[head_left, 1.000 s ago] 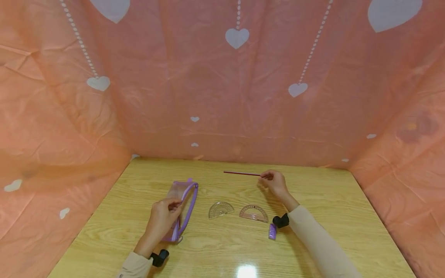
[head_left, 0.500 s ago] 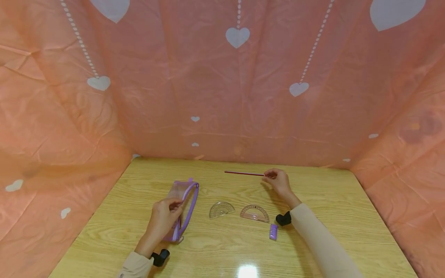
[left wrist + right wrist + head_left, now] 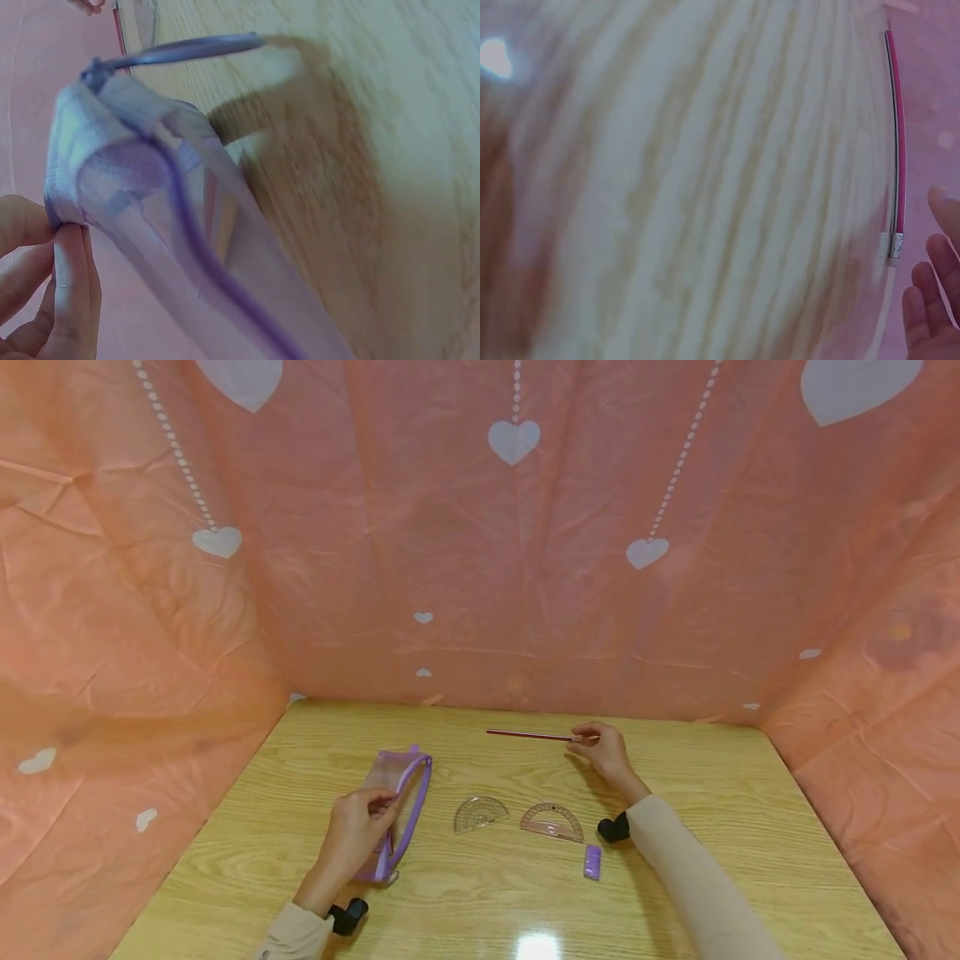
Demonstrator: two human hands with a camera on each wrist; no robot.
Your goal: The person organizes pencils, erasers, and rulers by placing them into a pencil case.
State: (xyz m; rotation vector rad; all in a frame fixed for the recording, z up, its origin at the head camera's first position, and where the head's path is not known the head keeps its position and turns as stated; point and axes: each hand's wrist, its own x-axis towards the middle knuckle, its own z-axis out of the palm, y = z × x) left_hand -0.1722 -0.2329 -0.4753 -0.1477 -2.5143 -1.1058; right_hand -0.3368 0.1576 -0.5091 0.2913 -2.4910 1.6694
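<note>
My left hand (image 3: 358,822) pinches the edge of a see-through purple pencil case (image 3: 386,768). The case's zipped mouth gapes towards the right, and in the left wrist view a few slender items (image 3: 217,217) show through its wall. At the back of the table lies a red and black striped pencil (image 3: 528,735). Beside its eraser end is my right hand (image 3: 603,756); in the right wrist view the fingers (image 3: 924,281) are spread a little apart from the pencil. Two clear protractors (image 3: 480,814) lie between the hands, with a small purple eraser or sharpener (image 3: 592,862) nearer me.
The wooden table (image 3: 480,902) ends at an orange-pink cloth (image 3: 517,568) with white hearts, which stands behind and on both sides. A black wrist camera (image 3: 613,828) sits on each wrist.
My right hand has slid slightly right off the pencil's end, and its fingers have loosened. The pencil lies almost where it was. My left hand keeps its hold on the case.
</note>
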